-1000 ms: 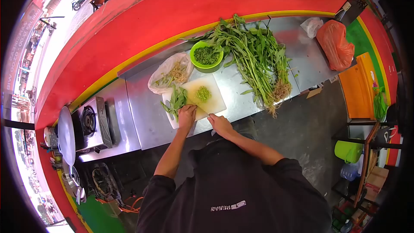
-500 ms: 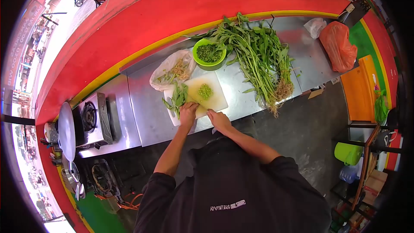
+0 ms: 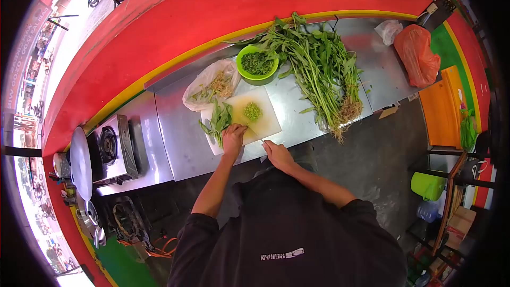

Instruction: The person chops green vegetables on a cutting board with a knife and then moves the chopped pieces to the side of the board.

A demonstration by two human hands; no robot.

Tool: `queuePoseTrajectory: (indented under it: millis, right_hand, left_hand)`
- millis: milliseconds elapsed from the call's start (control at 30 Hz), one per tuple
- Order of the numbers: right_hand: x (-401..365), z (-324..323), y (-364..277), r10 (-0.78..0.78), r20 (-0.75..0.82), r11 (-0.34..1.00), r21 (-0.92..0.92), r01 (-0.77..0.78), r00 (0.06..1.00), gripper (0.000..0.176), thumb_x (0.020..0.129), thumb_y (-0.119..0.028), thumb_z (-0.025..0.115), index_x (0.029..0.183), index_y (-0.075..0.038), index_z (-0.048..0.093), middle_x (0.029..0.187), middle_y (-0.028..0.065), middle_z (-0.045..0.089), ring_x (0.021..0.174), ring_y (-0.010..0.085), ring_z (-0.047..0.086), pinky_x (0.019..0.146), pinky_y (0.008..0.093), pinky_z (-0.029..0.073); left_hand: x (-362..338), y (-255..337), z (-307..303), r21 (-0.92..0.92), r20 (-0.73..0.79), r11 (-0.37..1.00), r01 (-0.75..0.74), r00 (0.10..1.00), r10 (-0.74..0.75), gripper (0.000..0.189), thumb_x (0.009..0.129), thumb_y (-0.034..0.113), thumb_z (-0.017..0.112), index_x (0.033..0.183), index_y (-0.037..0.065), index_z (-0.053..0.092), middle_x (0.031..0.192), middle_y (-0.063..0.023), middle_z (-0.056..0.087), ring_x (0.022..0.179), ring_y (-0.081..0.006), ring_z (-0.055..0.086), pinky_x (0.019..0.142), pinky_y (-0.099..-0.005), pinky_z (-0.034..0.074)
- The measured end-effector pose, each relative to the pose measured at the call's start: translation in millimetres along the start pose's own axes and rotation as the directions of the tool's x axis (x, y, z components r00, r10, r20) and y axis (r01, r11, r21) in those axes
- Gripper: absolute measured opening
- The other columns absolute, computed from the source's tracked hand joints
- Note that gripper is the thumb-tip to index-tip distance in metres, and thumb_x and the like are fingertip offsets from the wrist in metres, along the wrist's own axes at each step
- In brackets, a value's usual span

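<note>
My left hand (image 3: pixel 232 137) is closed on a bunch of leafy greens (image 3: pixel 218 122), pressing the stems to the white cutting board (image 3: pixel 270 112). The leaves stick out to the left of the fingers. At the board's front right edge, my right hand (image 3: pixel 278 155) is closed around what looks like a knife; its handle is hidden and its thin blade is hard to make out. A small heap of chopped green pieces (image 3: pixel 252 111) lies on the board beyond my hands. Behind the board stands a lime green bowl (image 3: pixel 258 80) of chopped greens.
A plastic bag (image 3: pixel 198 86) with root ends lies behind the board. To the right are long-stemmed greens (image 3: pixel 319 74) with roots. A red plastic bag (image 3: pixel 417 56) sits at the counter's far right, a gas stove (image 3: pixel 114 146) at the left. A red wall (image 3: pixel 223 16) runs behind the counter.
My right hand has moved slightly right and toward me, away from my left hand. My left hand stays on the greens. The view has shifted a little.
</note>
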State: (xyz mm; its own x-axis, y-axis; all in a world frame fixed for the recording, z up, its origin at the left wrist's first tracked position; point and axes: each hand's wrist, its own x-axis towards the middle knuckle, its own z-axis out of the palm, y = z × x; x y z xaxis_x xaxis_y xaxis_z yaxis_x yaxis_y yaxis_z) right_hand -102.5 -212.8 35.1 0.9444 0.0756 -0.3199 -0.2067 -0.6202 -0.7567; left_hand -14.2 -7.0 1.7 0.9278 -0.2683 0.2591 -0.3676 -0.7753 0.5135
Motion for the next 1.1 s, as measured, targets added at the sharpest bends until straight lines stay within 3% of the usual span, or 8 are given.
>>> queuePoseTrajectory:
  millis: [200,300,567,767,967,1033,1100]
  right_hand:
    - [7.8,-5.1,-12.2,0.054,0.053,0.997,-0.053,-0.052,0.997,0.035,0.107,-0.039,0.049,0.119,-0.01,0.063,0.084,0.0289,0.069,0.083,0.0521,0.067,0.074,0.0619,0.053]
    - [16.0,5.1,-9.6,-0.042,-0.046,0.995,-0.095,0.037,0.998,0.035,0.107,-0.039,0.048,0.117,-0.009,0.063,0.083,0.0297,0.069,0.083,0.0518,0.068,0.073,0.0625,0.053]
    - [3.8,-1.5,-6.1,0.007,0.019,1.0,-0.012,-0.006,1.0,0.039,0.108,-0.041,0.044,0.109,-0.006,0.06,0.083,0.0323,0.068,0.084,0.0549,0.066,0.075,0.065,0.051]
    - [5.2,-2.5,-9.3,-0.002,-0.032,0.991,-0.137,-0.002,0.999,0.034,0.107,-0.04,0.048,0.111,-0.01,0.063,0.082,0.0312,0.068,0.081,0.0536,0.066,0.072,0.0634,0.051]
    - [19.2,7.4,-2.6,-0.037,-0.031,0.99,-0.139,0.032,0.999,0.032,0.107,-0.04,0.049,0.111,-0.011,0.062,0.079,0.0282,0.068,0.079,0.0529,0.067,0.07,0.0629,0.052]
    - [17.2,6.3,-4.6,-0.079,-0.045,0.989,-0.13,0.073,0.996,0.035,0.107,-0.04,0.049,0.11,-0.007,0.061,0.08,0.0297,0.068,0.079,0.0537,0.066,0.071,0.0632,0.052]
    - [12.6,1.7,-5.7,-0.009,-0.055,0.998,-0.069,0.006,0.998,0.042,0.108,-0.04,0.048,0.109,0.0,0.059,0.083,0.0326,0.068,0.08,0.0548,0.066,0.073,0.0622,0.052]
  left_hand:
    - [0.9,1.7,-1.3,0.013,-0.029,1.0,-0.02,0.999,0.021,0.012,0.089,0.015,0.072,0.1,0.015,0.078,0.096,0.0005,0.069,0.094,-0.0228,0.065,0.083,-0.0401,0.043]
    - [1.3,2.9,-3.5,0.037,-0.01,0.999,-0.022,1.0,0.023,0.013,0.089,0.014,0.072,0.1,0.015,0.078,0.095,0.0005,0.069,0.093,-0.0229,0.065,0.082,-0.0399,0.044]
    - [1.4,-3.4,3.6,-0.02,-0.029,1.0,0.006,1.0,-0.007,0.011,0.089,0.015,0.073,0.099,0.014,0.078,0.098,-0.0002,0.072,0.095,-0.0232,0.066,0.084,-0.0395,0.045]
    - [2.8,-3.7,3.2,-0.001,-0.018,1.0,-0.003,1.0,0.003,0.011,0.088,0.014,0.074,0.098,0.012,0.077,0.099,-0.0006,0.072,0.094,-0.024,0.066,0.085,-0.0402,0.045]
    - [1.9,2.0,0.0,0.013,-0.014,0.998,-0.057,0.998,0.057,0.011,0.089,0.013,0.073,0.099,0.012,0.077,0.098,-0.0005,0.071,0.093,-0.024,0.066,0.084,-0.0398,0.044]
    - [1.9,2.9,-0.9,0.008,-0.021,0.999,-0.037,0.999,0.037,0.01,0.089,0.014,0.073,0.098,0.012,0.077,0.098,-0.0004,0.071,0.093,-0.0238,0.066,0.084,-0.04,0.044]
    - [0.7,4.6,1.6,0.0,-0.028,1.0,-0.017,0.999,0.017,0.01,0.089,0.014,0.073,0.098,0.013,0.077,0.098,-0.0002,0.071,0.093,-0.0236,0.066,0.084,-0.0401,0.044]
